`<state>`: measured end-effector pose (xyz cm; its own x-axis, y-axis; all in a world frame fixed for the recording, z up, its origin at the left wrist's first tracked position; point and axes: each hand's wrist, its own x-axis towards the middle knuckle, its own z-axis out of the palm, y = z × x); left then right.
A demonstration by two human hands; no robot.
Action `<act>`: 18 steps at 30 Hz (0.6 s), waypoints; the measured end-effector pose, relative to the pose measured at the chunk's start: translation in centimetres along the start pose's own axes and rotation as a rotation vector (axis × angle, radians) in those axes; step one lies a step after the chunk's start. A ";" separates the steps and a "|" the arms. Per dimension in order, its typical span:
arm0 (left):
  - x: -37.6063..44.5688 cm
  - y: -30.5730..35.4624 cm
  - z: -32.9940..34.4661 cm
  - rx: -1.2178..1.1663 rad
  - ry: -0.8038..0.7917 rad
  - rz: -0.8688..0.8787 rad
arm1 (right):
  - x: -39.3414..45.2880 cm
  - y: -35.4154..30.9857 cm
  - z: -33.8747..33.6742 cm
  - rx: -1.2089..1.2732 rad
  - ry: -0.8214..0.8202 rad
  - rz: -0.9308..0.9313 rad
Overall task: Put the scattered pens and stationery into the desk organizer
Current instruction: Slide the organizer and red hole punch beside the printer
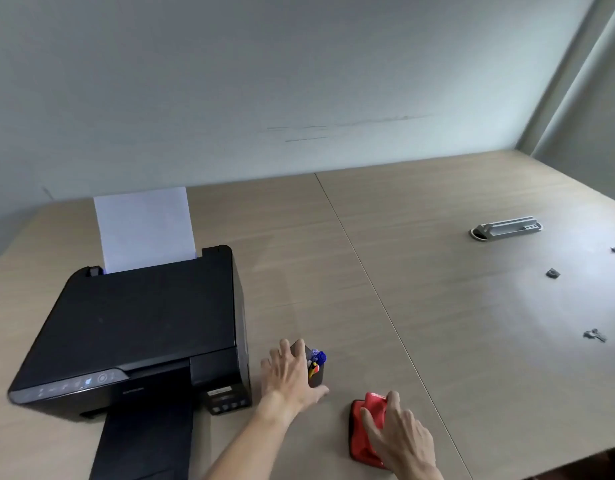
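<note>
Right hand: the person's right hand (401, 436) lies nearest the camera, fingers spread over a red stapler-like tool (364, 429) flat on the counter (437, 306); whether the fingers have closed on it cannot be told.
Left hand: the left hand (290, 374) is open, fingers fanned against the left side of the desk organizer (317, 375), apparently steadying it rather than clutching it.
Organizer: a small dark cup, upright, just right of the printer (136, 327); it holds blue pens (320, 357) and a yellow-tipped one.
Printer: black, with white paper (145, 228) standing in its rear tray.
Far counter: a grey cable-port cover (506, 228) and small grey scraps (552, 273) well apart to the right; too blurred to name.
Step in hand: likely picking up the red tool.
Next move: needs a firm grip and a lift leftward; the tool looks wide for the cup, so fit is doubtful.
</note>
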<state>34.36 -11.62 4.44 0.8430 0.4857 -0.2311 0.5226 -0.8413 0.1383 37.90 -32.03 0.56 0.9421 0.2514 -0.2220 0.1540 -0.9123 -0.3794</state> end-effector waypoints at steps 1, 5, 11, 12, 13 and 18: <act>0.3 0.2 0.1 0.021 -0.014 -0.019 | -0.1 -0.1 0.3 0.012 0.012 0.014; 2.1 0.7 -0.3 0.025 -0.034 -0.050 | -0.1 -0.9 0.9 0.020 0.083 0.045; 5.7 -0.4 -1.3 0.055 -0.075 0.009 | -0.2 -1.6 1.7 0.088 0.120 0.112; 6.6 -0.9 -1.4 0.044 -0.065 0.018 | 0.0 -1.8 1.6 0.094 0.130 0.103; 7.5 -1.3 -1.6 0.035 -0.054 0.025 | 0.4 -1.8 1.6 0.073 0.115 0.095; 11.4 -3.0 -2.5 0.003 -0.020 0.024 | 2.5 -2.5 1.9 0.057 0.098 0.073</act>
<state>42.66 -2.98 3.77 0.8528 0.4604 -0.2464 0.5016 -0.8535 0.1413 39.34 -28.53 -0.72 0.9752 0.1495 -0.1631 0.0694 -0.9066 -0.4162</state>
